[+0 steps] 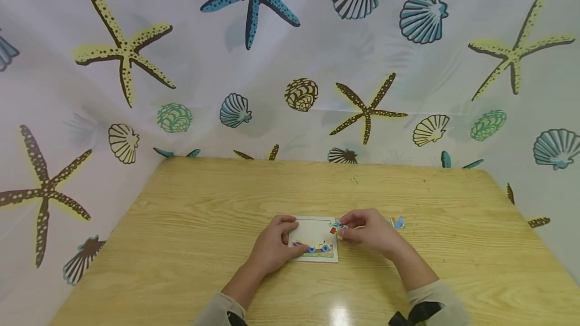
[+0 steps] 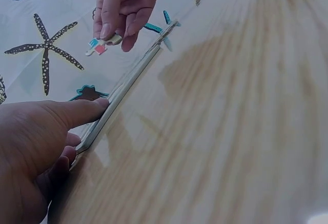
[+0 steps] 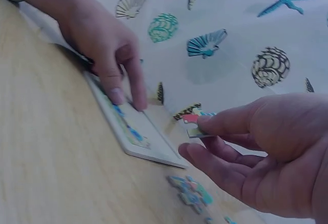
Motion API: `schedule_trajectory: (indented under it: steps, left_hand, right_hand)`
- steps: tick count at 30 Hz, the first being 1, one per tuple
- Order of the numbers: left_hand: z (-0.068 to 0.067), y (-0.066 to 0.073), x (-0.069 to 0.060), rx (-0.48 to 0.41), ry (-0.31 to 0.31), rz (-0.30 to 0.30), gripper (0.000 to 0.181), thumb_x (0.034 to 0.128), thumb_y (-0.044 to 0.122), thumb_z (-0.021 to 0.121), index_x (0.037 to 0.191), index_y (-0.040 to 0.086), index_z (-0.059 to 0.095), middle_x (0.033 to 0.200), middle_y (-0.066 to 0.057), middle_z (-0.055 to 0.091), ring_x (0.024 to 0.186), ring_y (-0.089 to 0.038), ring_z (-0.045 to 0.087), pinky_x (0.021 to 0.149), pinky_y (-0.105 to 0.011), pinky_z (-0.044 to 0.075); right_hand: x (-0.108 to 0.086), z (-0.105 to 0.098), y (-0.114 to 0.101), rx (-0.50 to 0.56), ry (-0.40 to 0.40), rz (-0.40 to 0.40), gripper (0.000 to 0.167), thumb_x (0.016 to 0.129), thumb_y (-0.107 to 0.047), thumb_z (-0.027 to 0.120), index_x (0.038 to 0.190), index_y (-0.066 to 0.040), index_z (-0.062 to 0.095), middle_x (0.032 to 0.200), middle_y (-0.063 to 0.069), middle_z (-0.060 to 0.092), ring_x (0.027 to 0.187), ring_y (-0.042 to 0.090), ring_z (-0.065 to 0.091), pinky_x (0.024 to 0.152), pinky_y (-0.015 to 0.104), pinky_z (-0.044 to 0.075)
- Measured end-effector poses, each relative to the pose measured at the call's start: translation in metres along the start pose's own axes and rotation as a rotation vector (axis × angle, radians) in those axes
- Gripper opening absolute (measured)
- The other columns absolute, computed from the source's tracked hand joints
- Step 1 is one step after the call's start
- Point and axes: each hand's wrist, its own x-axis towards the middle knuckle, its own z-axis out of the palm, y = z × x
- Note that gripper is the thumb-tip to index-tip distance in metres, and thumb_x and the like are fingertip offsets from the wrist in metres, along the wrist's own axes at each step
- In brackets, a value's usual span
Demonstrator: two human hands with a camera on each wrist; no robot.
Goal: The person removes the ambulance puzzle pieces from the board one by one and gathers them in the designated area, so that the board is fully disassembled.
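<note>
A white-bordered puzzle board [image 1: 312,219] lies on the table, with assembled pieces [image 1: 317,250] showing a vehicle with blue wheels along its near side. My left hand [image 1: 273,245] rests over the board's left side, thumb and forefinger extended onto it; the right wrist view shows these fingers [image 3: 115,93] touching its surface. Above the board's right edge, my right hand [image 1: 369,230] pinches a small red, blue and white puzzle piece [image 1: 334,228] between thumb and fingers. The piece [image 3: 193,124] is raised off the board in the right wrist view.
Loose puzzle pieces [image 1: 397,223] lie on the wooden table [image 1: 204,200] beyond the right hand; several small ones [image 3: 189,190] show beside the board in the right wrist view. A white curtain [image 1: 272,59] printed with starfish and shells surrounds the table's back and sides.
</note>
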Motion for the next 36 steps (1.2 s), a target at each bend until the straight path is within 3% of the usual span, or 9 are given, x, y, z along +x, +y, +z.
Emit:
schedule_trajectory:
  steps: [3,9,15,24,30,36]
  left_hand:
    - [0.0,0.0,0.0,0.0,0.001,0.0,0.062,0.0765,0.03,0.088,0.126,-0.001,0.067,0.131,-0.004,0.057,0.075,-0.009,0.045,0.067,-0.022,0.036]
    - [0.0,-0.001,0.0,0.005,0.009,0.007,0.061,0.0763,0.03,0.088,0.125,-0.001,0.068,0.131,-0.003,0.058,0.075,-0.009,0.044,0.068,-0.022,0.036]
    - [0.0,-0.001,0.0,-0.002,0.006,0.011,0.061,0.0764,0.03,0.088,0.125,-0.001,0.068,0.13,-0.004,0.058,0.075,-0.01,0.045,0.068,-0.022,0.036]
    - [-0.001,0.0,0.0,-0.014,-0.001,0.004,0.061,0.0764,0.029,0.088,0.125,-0.002,0.067,0.131,-0.005,0.057,0.077,-0.011,0.045,0.067,-0.022,0.036]
    - [0.0,-0.002,0.0,-0.006,-0.002,0.008,0.062,0.0763,0.03,0.088,0.125,-0.002,0.067,0.131,-0.005,0.057,0.077,-0.01,0.045,0.068,-0.022,0.036]
    - [0.001,-0.004,0.001,0.003,-0.002,0.012,0.063,0.0762,0.031,0.088,0.125,-0.001,0.067,0.132,-0.004,0.057,0.077,-0.01,0.045,0.067,-0.021,0.036]
  right_hand:
    - [-0.002,-0.012,0.0,0.038,-0.014,0.019,0.033,0.095,-0.011,0.068,0.12,0.01,0.06,0.095,0.01,0.061,0.089,0.027,0.073,0.084,0.04,0.059]
    - [-0.006,-0.036,0.001,0.006,-0.037,0.038,0.039,0.095,-0.012,0.068,0.125,0.01,0.058,0.099,0.011,0.063,0.087,0.02,0.072,0.081,0.038,0.06]
    - [-0.011,-0.053,0.003,-0.057,-0.007,0.059,0.036,0.095,-0.015,0.068,0.121,0.008,0.062,0.099,0.012,0.067,0.087,0.02,0.071,0.079,0.036,0.059]
    - [-0.016,-0.068,0.003,-0.055,0.044,0.084,0.033,0.096,-0.008,0.066,0.125,0.007,0.063,0.105,0.014,0.062,0.086,0.016,0.068,0.08,0.033,0.059]
    - [-0.021,-0.081,0.01,-0.067,0.061,0.098,0.035,0.098,-0.008,0.063,0.128,0.008,0.061,0.116,0.018,0.061,0.097,0.021,0.068,0.087,0.038,0.058]
    - [-0.024,-0.092,0.021,-0.109,0.101,0.14,0.033,0.098,-0.009,0.063,0.126,0.008,0.063,0.113,0.016,0.062,0.094,0.018,0.068,0.085,0.035,0.058]
